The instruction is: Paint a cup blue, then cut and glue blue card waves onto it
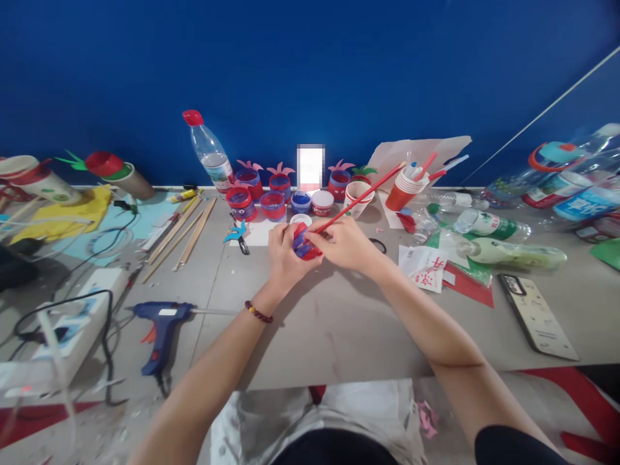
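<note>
My left hand [285,255] is wrapped round a small cup painted red and blue [301,244]. In my right hand [341,242] is a paintbrush with a long red handle [365,197]. Its handle slants up to the right, and its lower end reaches the painted cup; the bristles are too small to make out. Just beyond my hands stand a pot of blue paint [301,203] and a pot of red paint [321,203]. More cups painted red and blue [241,205] are grouped to the left of these pots.
A blue glue gun [162,326] and a white power strip [82,323] lie at left, near wooden sticks [179,236]. A clear bottle [209,152] stands against the blue wall. Stacked paper cups [404,190], plastic bottles [513,252] and a phone [537,316] are at right.
</note>
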`<state>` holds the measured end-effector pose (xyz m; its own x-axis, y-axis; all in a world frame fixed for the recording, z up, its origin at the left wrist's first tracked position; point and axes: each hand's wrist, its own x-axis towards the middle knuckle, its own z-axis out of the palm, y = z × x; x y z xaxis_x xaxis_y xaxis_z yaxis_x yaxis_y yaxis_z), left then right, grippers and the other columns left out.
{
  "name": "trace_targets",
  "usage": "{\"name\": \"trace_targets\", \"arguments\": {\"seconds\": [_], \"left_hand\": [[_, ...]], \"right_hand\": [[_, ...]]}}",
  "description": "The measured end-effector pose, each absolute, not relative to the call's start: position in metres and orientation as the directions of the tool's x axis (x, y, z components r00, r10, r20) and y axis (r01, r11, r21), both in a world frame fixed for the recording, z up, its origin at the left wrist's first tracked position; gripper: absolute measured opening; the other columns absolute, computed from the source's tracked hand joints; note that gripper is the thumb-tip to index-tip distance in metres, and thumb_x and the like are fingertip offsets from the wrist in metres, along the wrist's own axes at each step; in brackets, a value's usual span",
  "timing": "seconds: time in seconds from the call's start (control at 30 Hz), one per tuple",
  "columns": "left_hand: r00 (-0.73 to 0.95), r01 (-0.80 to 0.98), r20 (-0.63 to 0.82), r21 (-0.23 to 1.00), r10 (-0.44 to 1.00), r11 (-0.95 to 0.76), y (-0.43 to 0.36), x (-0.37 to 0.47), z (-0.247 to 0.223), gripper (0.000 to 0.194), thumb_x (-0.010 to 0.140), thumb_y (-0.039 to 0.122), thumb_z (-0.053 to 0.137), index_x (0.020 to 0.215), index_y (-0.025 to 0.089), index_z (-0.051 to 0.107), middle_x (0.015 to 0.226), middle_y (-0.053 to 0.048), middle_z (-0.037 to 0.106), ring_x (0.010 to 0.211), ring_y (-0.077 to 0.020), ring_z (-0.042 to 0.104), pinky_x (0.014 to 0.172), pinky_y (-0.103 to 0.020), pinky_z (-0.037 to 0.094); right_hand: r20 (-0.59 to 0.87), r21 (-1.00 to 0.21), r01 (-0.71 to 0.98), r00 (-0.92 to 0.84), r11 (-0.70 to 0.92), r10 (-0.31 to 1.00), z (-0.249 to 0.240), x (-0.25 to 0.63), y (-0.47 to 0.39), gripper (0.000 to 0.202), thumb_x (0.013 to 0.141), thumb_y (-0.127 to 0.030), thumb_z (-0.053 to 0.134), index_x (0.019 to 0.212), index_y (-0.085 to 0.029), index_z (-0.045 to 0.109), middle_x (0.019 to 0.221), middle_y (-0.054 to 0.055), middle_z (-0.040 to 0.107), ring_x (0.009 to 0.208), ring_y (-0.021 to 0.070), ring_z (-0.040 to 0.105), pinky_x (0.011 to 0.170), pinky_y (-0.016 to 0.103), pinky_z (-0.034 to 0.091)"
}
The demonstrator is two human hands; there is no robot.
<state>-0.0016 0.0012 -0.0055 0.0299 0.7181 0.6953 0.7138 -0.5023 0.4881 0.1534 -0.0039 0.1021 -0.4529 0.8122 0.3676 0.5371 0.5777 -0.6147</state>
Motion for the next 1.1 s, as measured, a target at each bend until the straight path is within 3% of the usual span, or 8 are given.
{"name": "trace_targets", "arguments": {"seconds": [0.13, 0.47, 0.6, 0.77, 1.1], "left_hand": [[0.016, 0.711, 0.651, 0.526, 0.759, -0.466, 0.000, -0.001, -0.003, 0.078, 0.054, 0.046, 0.082, 0.119, 0.024, 0.047, 0.113, -0.008, 0.045, 0.108, -0.0285, 0.048, 0.096, -0.048, 0.043], [0.011, 0.715, 0.692, 0.499, 0.722, -0.489, -0.001, 0.000, -0.002, 0.080, 0.056, 0.050, 0.082, 0.121, 0.019, 0.048, 0.115, -0.011, 0.045, 0.109, -0.0293, 0.048, 0.098, -0.048, 0.043], [0.016, 0.712, 0.687, 0.503, 0.726, -0.491, 0.001, -0.001, -0.004, 0.080, 0.056, 0.049, 0.082, 0.122, 0.021, 0.047, 0.116, -0.011, 0.045, 0.110, -0.0295, 0.048, 0.097, -0.049, 0.043], [0.016, 0.701, 0.683, 0.513, 0.731, -0.495, 0.002, -0.003, -0.006, 0.081, 0.054, 0.049, 0.081, 0.123, 0.022, 0.047, 0.115, -0.010, 0.045, 0.108, -0.0285, 0.048, 0.096, -0.047, 0.043], [-0.006, 0.706, 0.703, 0.507, 0.711, -0.495, 0.001, -0.001, -0.003, 0.078, 0.057, 0.049, 0.082, 0.121, 0.019, 0.049, 0.114, -0.011, 0.045, 0.110, -0.0297, 0.047, 0.098, -0.048, 0.043]], "right_hand": [[0.333, -0.589, 0.584, -0.454, 0.558, 0.826, 0.108, 0.151, -0.006, 0.027, 0.091, -0.018, 0.051, 0.075, -0.018, 0.072, 0.080, 0.006, 0.073, 0.075, 0.0184, 0.065, 0.075, 0.032, 0.048], [0.419, -0.579, 0.644, -0.291, 0.500, 0.860, 0.119, 0.176, 0.005, 0.025, 0.090, -0.020, 0.052, 0.074, -0.017, 0.071, 0.075, 0.005, 0.072, 0.071, 0.0183, 0.064, 0.071, 0.032, 0.048], [0.391, -0.618, 0.571, -0.372, 0.540, 0.842, 0.111, 0.168, 0.000, 0.023, 0.091, -0.023, 0.053, 0.079, -0.017, 0.071, 0.081, 0.005, 0.073, 0.072, 0.0169, 0.064, 0.072, 0.031, 0.048], [0.324, -0.559, 0.609, -0.464, 0.562, 0.825, 0.111, 0.154, -0.008, 0.027, 0.090, -0.020, 0.051, 0.072, -0.017, 0.071, 0.074, 0.005, 0.072, 0.067, 0.0162, 0.061, 0.069, 0.031, 0.046], [0.412, -0.545, 0.658, -0.328, 0.519, 0.850, 0.119, 0.178, 0.005, 0.028, 0.088, -0.019, 0.051, 0.068, -0.019, 0.070, 0.079, 0.006, 0.073, 0.070, 0.0191, 0.064, 0.072, 0.034, 0.049]]}}
